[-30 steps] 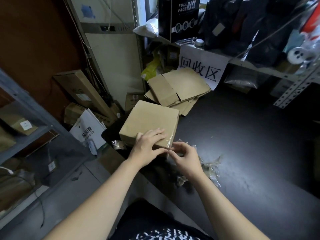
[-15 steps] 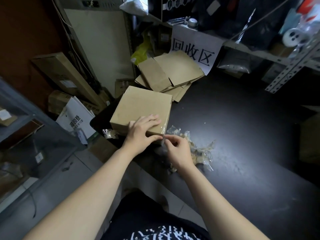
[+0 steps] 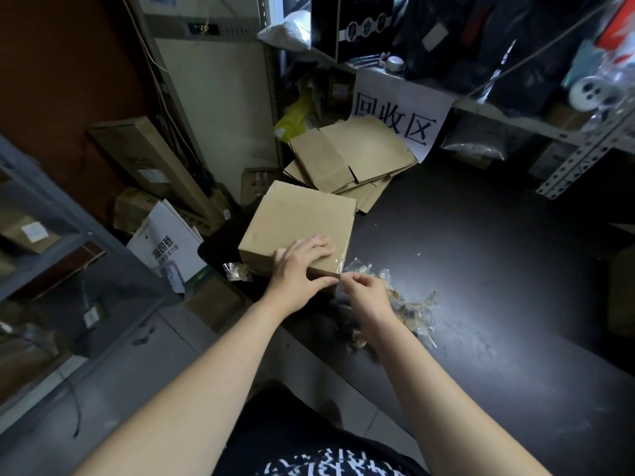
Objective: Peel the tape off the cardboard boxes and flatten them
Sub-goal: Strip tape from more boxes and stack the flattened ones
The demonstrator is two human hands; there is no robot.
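Now, left grip (image 3: 302,266): wide and flat on the near edge of the box (image 3: 299,218), fingers spread over the top and thumb along the front face. It likely needs to press down firmly so the box does not slide when the pull comes.
Box: closed and not yet flattened, at the left end of the bench (image 3: 498,255).
Tape (image 3: 338,261): a clear, shiny strip wrapped over the box's near right corner. How far it runs along the box cannot be told.
Right grip (image 3: 366,295): narrow, thumb and forefinger pinching the tape's loose end right at that corner. A low, slow pull back along the strip should lift it whole rather than tear it or the cardboard's skin.
Peeled tape (image 3: 409,310): a crumpled heap right of the box, just beyond the right grip, and a fit place to drop this strip.
Bench: a dark top stretching away right of the box, where the flattening could be done.
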